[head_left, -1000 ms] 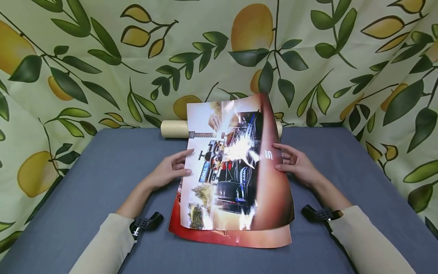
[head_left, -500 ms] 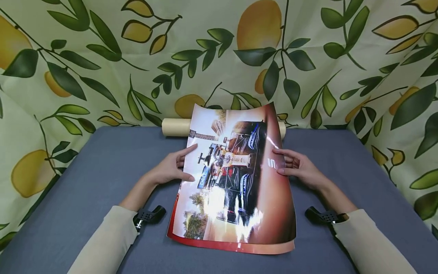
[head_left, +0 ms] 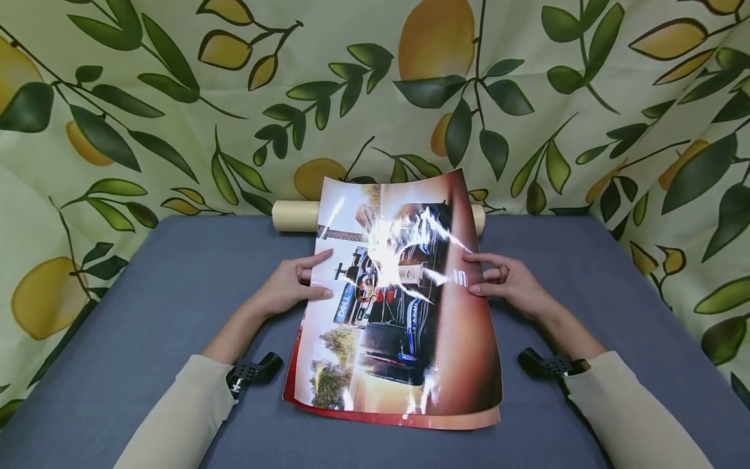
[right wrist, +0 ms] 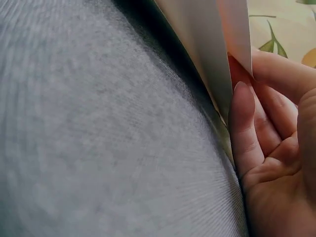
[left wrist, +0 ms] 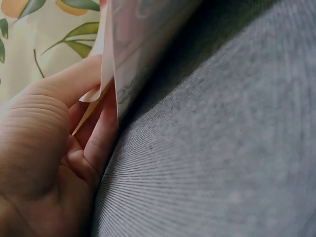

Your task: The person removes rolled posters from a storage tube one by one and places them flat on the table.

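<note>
A glossy poster of a racing car (head_left: 459,345), turned sideways, lies over a red-edged second sheet (head_left: 457,422) that shows along the bottom and lower left. My left hand (head_left: 287,286) grips the left edge, thumb and forefinger on top, other fingers beneath. On the opposite edge, my right hand (head_left: 515,284) pinches the poster the same way. In the left wrist view the layered sheets (left wrist: 140,54) stand apart at their edges, with fingers tucked between and under them. The right wrist view shows pale sheet undersides (right wrist: 202,44) beside the curled fingers.
A cream-coloured roll (head_left: 295,216) lies across the back of the table, partly hidden behind the poster. Grey-blue cloth (head_left: 193,293) covers the table. A lemon-patterned curtain (head_left: 351,26) hangs behind and at the sides. Black wrist mounts (head_left: 258,370) sit by both sleeves.
The poster has come down toward me and lies more evenly over the red sheet, which shows less at the bottom. Both hands keep their hold; light reflections on the gloss have shifted.
</note>
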Tool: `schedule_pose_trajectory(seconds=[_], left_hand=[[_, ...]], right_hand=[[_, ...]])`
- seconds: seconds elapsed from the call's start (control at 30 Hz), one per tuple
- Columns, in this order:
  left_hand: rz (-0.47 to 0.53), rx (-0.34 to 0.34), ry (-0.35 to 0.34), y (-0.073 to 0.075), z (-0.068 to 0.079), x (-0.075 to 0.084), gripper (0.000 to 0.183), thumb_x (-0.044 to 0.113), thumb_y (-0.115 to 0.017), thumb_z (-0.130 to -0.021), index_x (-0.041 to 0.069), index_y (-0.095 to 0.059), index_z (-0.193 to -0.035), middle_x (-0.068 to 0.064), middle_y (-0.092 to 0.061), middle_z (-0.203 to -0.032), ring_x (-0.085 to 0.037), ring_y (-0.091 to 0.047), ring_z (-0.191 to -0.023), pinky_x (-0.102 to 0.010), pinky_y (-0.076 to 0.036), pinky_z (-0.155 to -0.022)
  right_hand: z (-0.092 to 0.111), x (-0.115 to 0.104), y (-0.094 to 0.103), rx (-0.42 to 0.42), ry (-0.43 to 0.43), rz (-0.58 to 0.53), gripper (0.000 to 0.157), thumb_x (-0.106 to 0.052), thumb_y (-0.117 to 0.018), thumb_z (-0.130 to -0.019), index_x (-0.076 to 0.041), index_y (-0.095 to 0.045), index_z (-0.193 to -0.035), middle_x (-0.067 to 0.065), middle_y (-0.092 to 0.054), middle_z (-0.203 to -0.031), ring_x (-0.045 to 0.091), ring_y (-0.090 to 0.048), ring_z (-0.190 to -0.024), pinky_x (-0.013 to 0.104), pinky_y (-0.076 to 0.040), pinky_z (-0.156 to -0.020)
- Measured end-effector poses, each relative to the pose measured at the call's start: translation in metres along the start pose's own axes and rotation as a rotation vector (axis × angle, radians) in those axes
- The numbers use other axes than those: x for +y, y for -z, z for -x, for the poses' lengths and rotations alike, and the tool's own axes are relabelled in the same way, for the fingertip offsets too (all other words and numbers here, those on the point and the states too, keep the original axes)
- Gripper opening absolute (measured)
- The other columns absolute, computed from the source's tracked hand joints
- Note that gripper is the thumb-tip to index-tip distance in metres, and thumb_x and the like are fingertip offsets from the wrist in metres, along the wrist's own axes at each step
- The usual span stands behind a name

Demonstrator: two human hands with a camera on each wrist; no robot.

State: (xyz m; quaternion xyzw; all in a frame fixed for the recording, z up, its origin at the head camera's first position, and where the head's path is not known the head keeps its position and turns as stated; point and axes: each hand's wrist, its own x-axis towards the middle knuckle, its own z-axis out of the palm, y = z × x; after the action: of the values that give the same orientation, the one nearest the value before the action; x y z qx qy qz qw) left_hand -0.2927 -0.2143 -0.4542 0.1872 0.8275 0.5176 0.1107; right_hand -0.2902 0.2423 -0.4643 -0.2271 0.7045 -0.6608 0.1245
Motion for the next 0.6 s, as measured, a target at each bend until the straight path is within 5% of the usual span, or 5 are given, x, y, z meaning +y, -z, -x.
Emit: schedule_pose_trajectory(seconds=[0.23, 0.6], left_hand=[[0.061, 0.015, 0.012, -0.0023, -0.0069, 0.0030, 0.074, 0.012, -0.080, -0.086, 0.015, -0.046, -0.152, 0.012, -0.037, -0.046, -0.002, -0.024, -0.043, -0.023, -0.026, -0.053], [0.120, 0.039, 0.065, -0.0031, 0.0009, 0.0045, 0.072, 0.011, -0.079, -0.087, 0.018, -0.047, -0.152, 0.008, -0.059, -0.048, 0.000, -0.042, -0.041, -0.020, -0.036, -0.056]], right_hand=[[0.0023, -0.0027, 0.0029, 0.050, 0.004, 0.001, 0.053, 0.012, -0.065, -0.090, -0.019, -0.062, -0.133, -0.006, -0.080, -0.086, 0.002, -0.074, -0.085, 0.018, -0.058, -0.071], [0.0031, -0.0013, -0.0019, 0.071, 0.014, -0.034, 0.057, 0.014, -0.064, -0.089, -0.027, -0.066, -0.128, -0.006, -0.080, -0.085, 0.002, -0.075, -0.086, 0.018, -0.058, -0.072]])
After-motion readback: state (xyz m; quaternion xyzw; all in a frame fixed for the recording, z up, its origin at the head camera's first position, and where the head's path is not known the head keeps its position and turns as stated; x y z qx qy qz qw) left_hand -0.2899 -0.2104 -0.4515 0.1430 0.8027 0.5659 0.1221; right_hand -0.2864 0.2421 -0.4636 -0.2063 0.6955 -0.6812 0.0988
